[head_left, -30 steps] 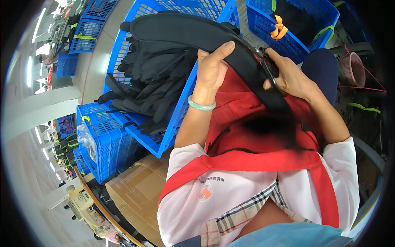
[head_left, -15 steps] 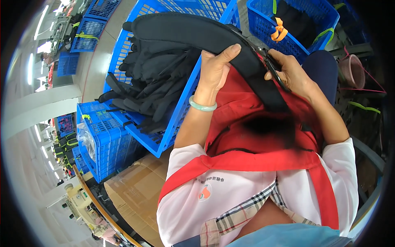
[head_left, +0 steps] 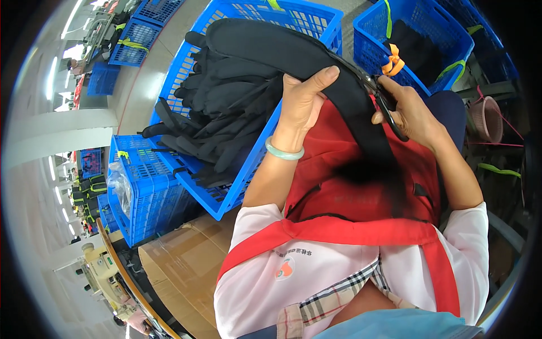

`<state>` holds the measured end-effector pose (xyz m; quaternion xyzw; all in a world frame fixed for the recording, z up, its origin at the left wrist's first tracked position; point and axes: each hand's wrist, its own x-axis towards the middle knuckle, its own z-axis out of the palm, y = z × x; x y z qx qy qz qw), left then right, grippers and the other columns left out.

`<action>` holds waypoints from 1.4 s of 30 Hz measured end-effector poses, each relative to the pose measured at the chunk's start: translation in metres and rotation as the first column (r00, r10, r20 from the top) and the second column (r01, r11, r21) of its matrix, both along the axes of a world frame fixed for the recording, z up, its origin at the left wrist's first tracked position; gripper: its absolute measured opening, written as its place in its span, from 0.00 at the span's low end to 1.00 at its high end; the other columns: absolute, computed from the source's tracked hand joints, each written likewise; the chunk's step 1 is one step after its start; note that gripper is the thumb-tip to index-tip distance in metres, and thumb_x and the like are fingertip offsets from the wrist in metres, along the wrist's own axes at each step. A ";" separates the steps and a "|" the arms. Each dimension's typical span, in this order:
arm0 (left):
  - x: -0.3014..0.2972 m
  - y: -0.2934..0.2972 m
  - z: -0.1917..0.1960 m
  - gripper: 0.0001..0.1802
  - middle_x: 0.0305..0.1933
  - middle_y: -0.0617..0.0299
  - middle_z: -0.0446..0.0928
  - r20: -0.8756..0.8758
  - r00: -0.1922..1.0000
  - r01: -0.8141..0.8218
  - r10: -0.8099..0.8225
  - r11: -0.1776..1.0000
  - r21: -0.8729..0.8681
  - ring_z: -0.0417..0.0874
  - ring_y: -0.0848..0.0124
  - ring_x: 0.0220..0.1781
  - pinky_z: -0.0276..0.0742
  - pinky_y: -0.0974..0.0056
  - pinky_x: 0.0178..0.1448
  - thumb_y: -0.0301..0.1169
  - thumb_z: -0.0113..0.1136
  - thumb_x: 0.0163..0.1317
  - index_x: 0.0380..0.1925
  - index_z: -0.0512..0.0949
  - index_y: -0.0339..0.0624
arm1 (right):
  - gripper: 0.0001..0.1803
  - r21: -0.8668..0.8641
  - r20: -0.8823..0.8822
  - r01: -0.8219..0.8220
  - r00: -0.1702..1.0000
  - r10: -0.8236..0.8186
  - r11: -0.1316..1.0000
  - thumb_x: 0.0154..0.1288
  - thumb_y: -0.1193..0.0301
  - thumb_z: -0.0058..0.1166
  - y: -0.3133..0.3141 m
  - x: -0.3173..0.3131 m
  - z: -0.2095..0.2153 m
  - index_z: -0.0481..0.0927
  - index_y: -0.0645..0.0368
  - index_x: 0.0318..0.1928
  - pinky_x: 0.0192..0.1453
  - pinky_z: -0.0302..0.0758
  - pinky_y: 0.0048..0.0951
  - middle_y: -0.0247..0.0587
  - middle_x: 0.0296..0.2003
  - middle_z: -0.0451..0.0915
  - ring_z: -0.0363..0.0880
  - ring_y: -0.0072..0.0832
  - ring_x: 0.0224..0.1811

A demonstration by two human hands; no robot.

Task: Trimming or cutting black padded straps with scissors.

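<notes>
A long, curved, padded black strap [head_left: 265,46] stretches from above the crate down over my lap. My left hand [head_left: 305,99] is closed on its inner edge, with the thumb raised along the strap. In my right hand [head_left: 411,113] is a pair of dark-handled scissors [head_left: 388,110], the fingers wrapped round the handles. The scissors lie against the outer edge of the strap; whether the blades are apart I cannot tell. Under the strap is my red apron [head_left: 316,152]. A dark blur covers the strap's lower end.
Left of my hands, a tilted blue plastic crate [head_left: 254,164] holds a heap of similar black pieces [head_left: 220,113]. Another blue crate [head_left: 367,37] with an orange ribbon [head_left: 393,61] stands at far right. Stacked crates [head_left: 152,209] and a cardboard box [head_left: 180,265] are at left.
The whole view has shifted, moving the crates, strap and hands slightly to the right. Both hands keep their grips, and the scissors stay at the strap's outer edge.
</notes>
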<state>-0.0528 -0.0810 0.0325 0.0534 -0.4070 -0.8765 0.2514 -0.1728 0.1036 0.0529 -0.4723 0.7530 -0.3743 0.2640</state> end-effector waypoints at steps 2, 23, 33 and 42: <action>0.000 0.002 -0.001 0.11 0.38 0.61 0.82 0.002 1.000 0.020 -0.020 1.000 0.007 0.83 0.72 0.39 0.80 0.67 0.47 0.16 0.65 0.56 0.39 0.81 0.37 | 0.28 -0.082 0.084 -0.013 0.996 0.020 0.997 0.53 0.55 0.68 -0.002 -0.002 -0.008 0.67 0.63 0.39 0.31 0.63 0.32 0.42 0.21 0.64 0.62 0.34 0.25; 0.002 0.007 0.003 0.11 0.38 0.61 0.82 -0.014 1.000 0.004 -0.005 0.999 -0.036 0.84 0.71 0.39 0.80 0.66 0.47 0.16 0.64 0.55 0.39 0.81 0.37 | 0.32 -0.014 -0.047 -0.029 0.998 0.029 0.999 0.51 0.51 0.69 0.006 0.001 0.013 0.68 0.65 0.39 0.31 0.65 0.33 0.46 0.20 0.64 0.63 0.37 0.24; 0.005 0.006 0.003 0.12 0.37 0.60 0.83 -0.019 1.000 0.008 -0.008 1.000 -0.020 0.84 0.71 0.38 0.81 0.66 0.47 0.16 0.64 0.54 0.39 0.81 0.37 | 0.32 -0.095 -0.123 -0.086 0.990 0.074 0.992 0.52 0.53 0.69 0.004 0.005 0.017 0.67 0.64 0.42 0.33 0.65 0.36 0.46 0.22 0.66 0.65 0.42 0.26; 0.005 0.007 0.001 0.12 0.38 0.59 0.83 -0.002 1.000 0.011 -0.011 1.000 -0.016 0.84 0.71 0.38 0.81 0.66 0.47 0.15 0.63 0.54 0.39 0.81 0.36 | 0.29 -0.055 -0.030 -0.074 0.997 0.072 0.996 0.54 0.54 0.67 0.000 0.001 0.012 0.67 0.64 0.39 0.31 0.64 0.32 0.40 0.22 0.63 0.59 0.31 0.25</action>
